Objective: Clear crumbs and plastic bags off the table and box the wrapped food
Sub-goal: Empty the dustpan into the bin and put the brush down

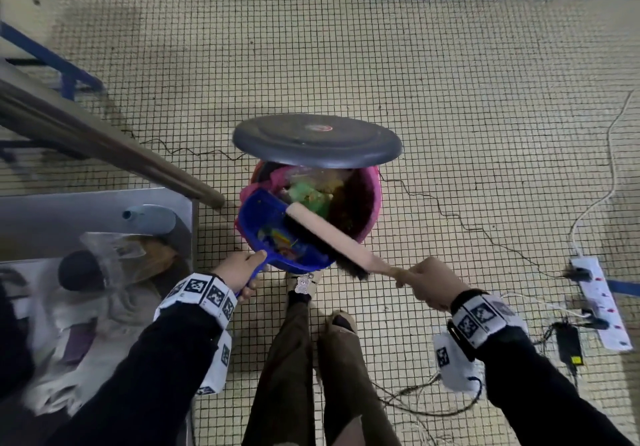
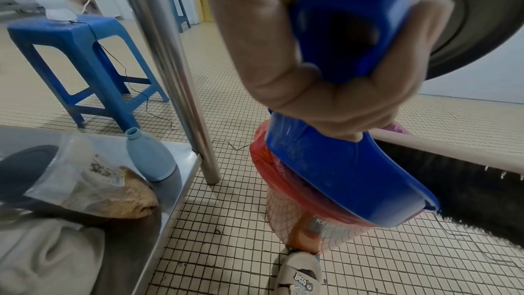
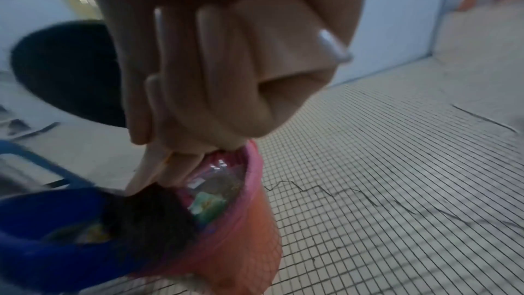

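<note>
My left hand (image 1: 242, 270) (image 2: 326, 57) grips the handle of a blue dustpan (image 1: 277, 234) (image 2: 346, 178) (image 3: 42, 232), tilted over the rim of a bin (image 1: 367, 199) (image 3: 241, 221) lined with a pink bag. Colourful scraps lie in the pan. My right hand (image 1: 433, 283) (image 3: 226, 71) grips the wooden handle of a black-bristled brush (image 1: 332, 237) (image 2: 468, 190) (image 3: 150, 214), whose bristles rest in the pan. The bin's dark lid (image 1: 317, 140) (image 2: 476, 19) stands raised behind it. Wrappers fill the bin.
A steel table's lower shelf (image 2: 181, 156) at the left holds a pale blue bottle (image 1: 149, 217) (image 2: 150, 158), bagged food (image 2: 110, 190) and cloth. A blue stool (image 2: 85, 53) stands beyond. A power strip (image 1: 599, 303) and cables lie on the tiled floor at the right. My foot (image 2: 297, 275) is by the bin.
</note>
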